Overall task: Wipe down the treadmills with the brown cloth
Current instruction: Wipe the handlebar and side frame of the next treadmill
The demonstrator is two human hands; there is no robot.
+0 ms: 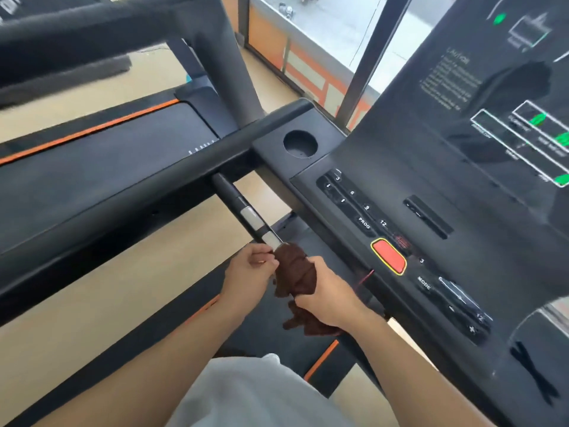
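Right hand (331,295) clenches crumpled brown cloth (297,277) around black pulse-sensor handlebar (246,212), left hand (251,269) pinching the cloth's upper edge; glossy black console (462,211) beside it apparently unwiped.

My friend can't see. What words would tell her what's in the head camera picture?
Two bare hands wrap a dark brown cloth around a treadmill's black handlebar with silver sensor strips; the right hand grips the cloth, the left hand pinches its upper edge. Beside them is the black console with a red oval button and a round cup holder.
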